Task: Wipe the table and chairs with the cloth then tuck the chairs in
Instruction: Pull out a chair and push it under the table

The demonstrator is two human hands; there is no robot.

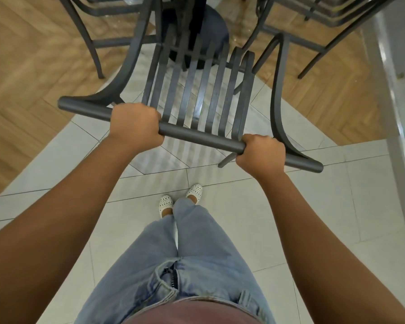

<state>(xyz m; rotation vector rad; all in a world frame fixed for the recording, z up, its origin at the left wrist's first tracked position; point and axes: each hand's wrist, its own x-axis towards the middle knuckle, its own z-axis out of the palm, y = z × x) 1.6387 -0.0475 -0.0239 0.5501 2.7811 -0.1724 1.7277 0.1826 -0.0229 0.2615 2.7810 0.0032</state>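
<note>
Both hands on one chair. Left hand [136, 127], centre-left of frame, has its grip curled fully round the top rail [197, 136] of the dark slatted chair [204, 94]; right hand [261, 155], right of centre, wraps the same rail further along, close to its right end. Neither hand holds anything else.

Chair position: backrest runs across the middle of the frame; seat end points toward the upper centre, where a dark round pedestal base [211, 26] stands. The bench top itself cannot be made out with certainty; glare in the upper part of the frame may be a glass top, but I cannot tell. Two more chairs of the same kind show at the upper left [91, 40] and upper right [325, 19].

Cloth: not in view anywhere.

Progress, as a judgement: with both hands on the rail and no cloth in them, this looks like the tucking-in stage. Whether the wiping is finished cannot be confirmed from this view. The held chair appears only partly under, its back standing over the pale tiles [290, 218], so pushing it toward the pedestal remains. How far in the other chairs sit cannot be settled.
</note>
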